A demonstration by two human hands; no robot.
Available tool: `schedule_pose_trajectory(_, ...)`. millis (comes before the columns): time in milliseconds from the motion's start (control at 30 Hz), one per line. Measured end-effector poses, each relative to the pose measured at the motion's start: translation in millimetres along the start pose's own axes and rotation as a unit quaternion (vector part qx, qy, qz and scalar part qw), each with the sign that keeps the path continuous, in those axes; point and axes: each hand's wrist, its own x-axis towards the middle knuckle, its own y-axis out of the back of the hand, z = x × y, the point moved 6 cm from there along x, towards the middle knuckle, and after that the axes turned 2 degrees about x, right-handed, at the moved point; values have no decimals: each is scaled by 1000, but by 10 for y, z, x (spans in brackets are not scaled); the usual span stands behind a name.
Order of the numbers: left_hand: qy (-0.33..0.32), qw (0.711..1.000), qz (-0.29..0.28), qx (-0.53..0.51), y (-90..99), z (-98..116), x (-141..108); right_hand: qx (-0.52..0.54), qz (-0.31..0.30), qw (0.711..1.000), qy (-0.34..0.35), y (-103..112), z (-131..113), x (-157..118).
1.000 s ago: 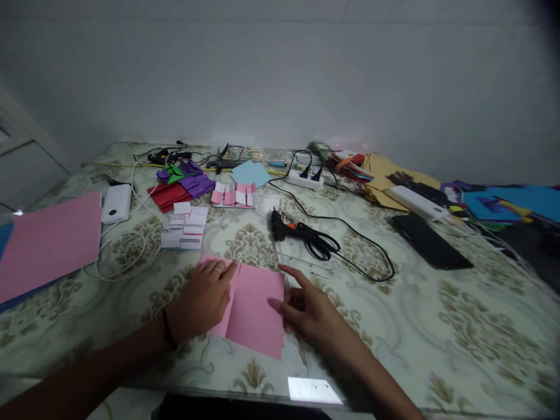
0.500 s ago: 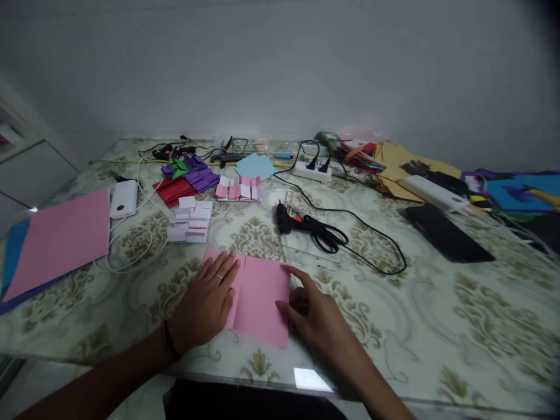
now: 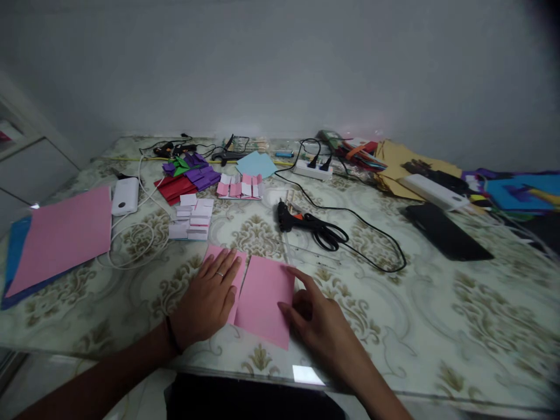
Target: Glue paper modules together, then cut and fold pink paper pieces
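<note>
Pink paper lies in front of me, with a narrow gap along its middle that is widest at the far edge. Whether the two parts still join at the near end I cannot tell. My left hand rests flat on the left part, fingers stretched out, a ring on one of them. At the right edge of the right part, my right hand grips the paper, thumb on top and index finger at the far corner; its other fingers are curled and partly hidden.
Beyond the paper lies a black glue gun with a coiled cord. White folded paper pieces sit left of it. Larger pink sheets and a white power bank are at left, a black phone at right, a power strip behind.
My right hand has moved slightly to the right with the right part of the pink paper. The gap between the two parts has widened at the far edge. My left hand stays flat.
</note>
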Motion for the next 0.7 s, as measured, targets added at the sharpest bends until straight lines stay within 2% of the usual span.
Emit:
schedule_pose_trajectory(233,6,1000,0,0,-12,0,-1,32,-62,997,-34,-161,46,-119)
schedule_pose_trajectory(467,11,1000,-21,-1,-36,-9,2,-13,-35,999,-7,-197,72,-166)
schedule_pose_trajectory(700,8,1000,-16,2,-41,-12,-9,-43,-43,998,15,-208,62,-202)
